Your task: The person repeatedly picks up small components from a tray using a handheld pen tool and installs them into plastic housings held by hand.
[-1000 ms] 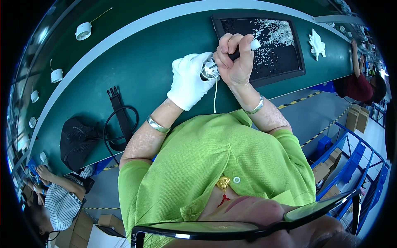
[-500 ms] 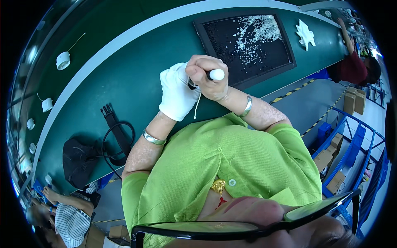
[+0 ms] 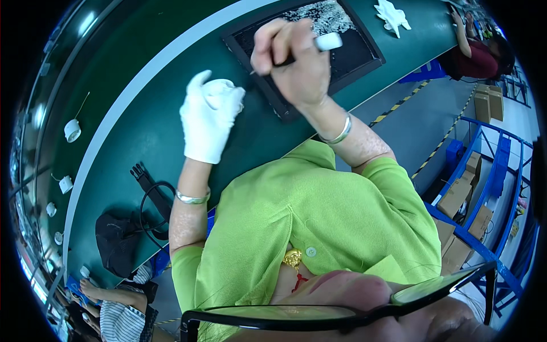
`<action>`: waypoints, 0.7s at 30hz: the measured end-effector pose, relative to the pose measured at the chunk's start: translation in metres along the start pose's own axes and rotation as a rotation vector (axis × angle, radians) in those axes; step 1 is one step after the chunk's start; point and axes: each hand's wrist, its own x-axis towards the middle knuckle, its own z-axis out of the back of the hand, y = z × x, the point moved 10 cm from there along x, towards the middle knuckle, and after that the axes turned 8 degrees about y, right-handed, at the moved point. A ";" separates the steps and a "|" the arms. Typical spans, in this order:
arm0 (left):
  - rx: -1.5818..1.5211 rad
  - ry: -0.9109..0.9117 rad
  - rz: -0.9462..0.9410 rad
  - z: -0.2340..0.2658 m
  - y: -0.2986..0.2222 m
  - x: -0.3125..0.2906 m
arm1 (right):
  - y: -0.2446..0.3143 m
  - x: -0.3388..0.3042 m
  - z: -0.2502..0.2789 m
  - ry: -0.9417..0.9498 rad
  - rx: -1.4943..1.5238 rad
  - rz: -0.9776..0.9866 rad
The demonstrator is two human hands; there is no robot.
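Note:
My left hand (image 3: pixel 209 122), in a white glove, is raised over the green table (image 3: pixel 165 137). Its fingers are curled in and the thumb sticks up; whatever it may hold is hard to tell from the glove. Off to the right, my bare right hand (image 3: pixel 299 62) is closed around a pen-shaped tool (image 3: pixel 329 41) with a thick white end. The tool's thin tip shows on the hand's left side. This hand is over the near left part of a black-framed tray (image 3: pixel 364 64), which holds many small clear and whitish pieces (image 3: pixel 327 17).
A white star-shaped piece (image 3: pixel 392 17) lies right of the tray. At the left are a black cap (image 3: pixel 117 242) and a black strap with a cable (image 3: pixel 151 185). Small white cups (image 3: pixel 72 130) stand beyond the pale strip. Other people sit at both table ends.
My hands were together and have separated. The right one, with the tool, went up and right over the tray; the gloved left one shifted left. The view has shifted too.

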 end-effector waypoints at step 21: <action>0.603 -0.152 -0.330 0.027 -0.061 0.266 | 0.048 -0.053 0.255 -0.572 -0.704 -0.277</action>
